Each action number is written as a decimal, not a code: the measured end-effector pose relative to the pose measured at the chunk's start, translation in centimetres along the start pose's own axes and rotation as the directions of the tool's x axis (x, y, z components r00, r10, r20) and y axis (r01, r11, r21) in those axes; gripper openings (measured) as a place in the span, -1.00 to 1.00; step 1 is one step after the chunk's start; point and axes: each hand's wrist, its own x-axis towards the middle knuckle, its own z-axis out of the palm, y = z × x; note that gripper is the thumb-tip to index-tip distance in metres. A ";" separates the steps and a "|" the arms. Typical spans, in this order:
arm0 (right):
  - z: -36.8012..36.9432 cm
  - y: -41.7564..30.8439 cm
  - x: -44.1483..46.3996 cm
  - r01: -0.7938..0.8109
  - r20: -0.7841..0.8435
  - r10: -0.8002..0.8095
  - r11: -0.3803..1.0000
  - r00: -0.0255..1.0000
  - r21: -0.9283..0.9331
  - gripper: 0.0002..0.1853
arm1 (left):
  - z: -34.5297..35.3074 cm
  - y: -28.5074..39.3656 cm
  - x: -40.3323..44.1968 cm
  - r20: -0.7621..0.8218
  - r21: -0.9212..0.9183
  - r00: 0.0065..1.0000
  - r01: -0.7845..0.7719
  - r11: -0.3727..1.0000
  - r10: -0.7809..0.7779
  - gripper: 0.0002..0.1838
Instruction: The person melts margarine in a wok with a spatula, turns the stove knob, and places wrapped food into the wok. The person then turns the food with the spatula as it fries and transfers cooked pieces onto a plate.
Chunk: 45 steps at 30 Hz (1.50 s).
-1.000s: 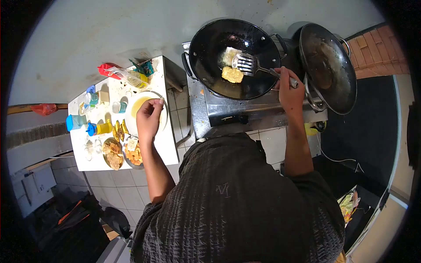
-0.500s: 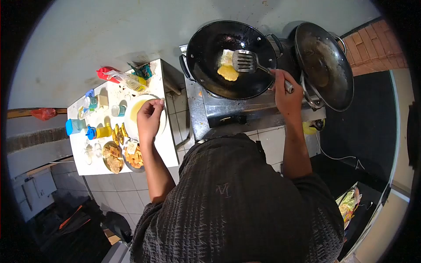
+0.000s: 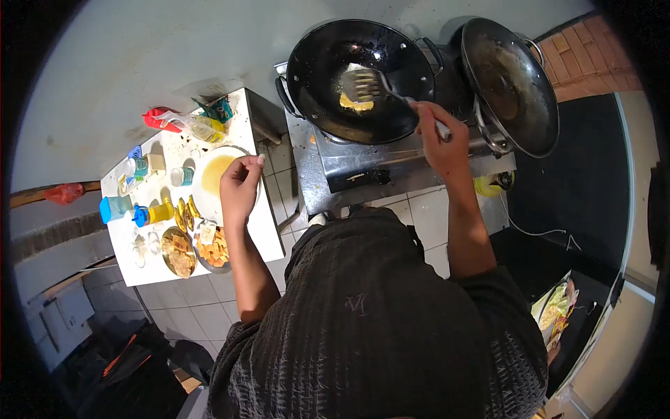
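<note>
My right hand [image 3: 444, 137] is closed around the handle of a metal slotted spatula [image 3: 368, 85]. Its slotted blade, slightly blurred, is over a piece of yellow and white food [image 3: 356, 104] in the black wok [image 3: 321, 66], covering part of it; whether the two touch I cannot tell. My left hand [image 3: 239, 187] hovers above the white table with thumb and fingers pinched together; anything between them is too small or hidden to make out. Below it is a pale plate [image 3: 201, 190] holding yellowish liquid, partly hidden by the hand.
A second large wok [image 3: 520, 87] is on the right of the metal stove [image 3: 335, 183]. On the white table [image 3: 150, 269] are bananas [image 3: 186, 213], a bowl of fried pieces [image 3: 179, 253], a plate of orange-brown pieces [image 3: 212, 246], a yellow bottle [image 3: 162, 211] and several containers.
The spatula blade has shifted left and tilted over the food, hiding more of its white part. My left hand keeps its pinch over the plate. The whole view has shifted slightly.
</note>
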 end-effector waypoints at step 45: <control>-3.7 3.8 -3.0 0.625 -0.010 -0.626 0.780 0.780 -0.043 -0.76 | 26.9 -10.4 -7.2 0.051 0.322 0.998 0.005 0.947 -0.023 -0.68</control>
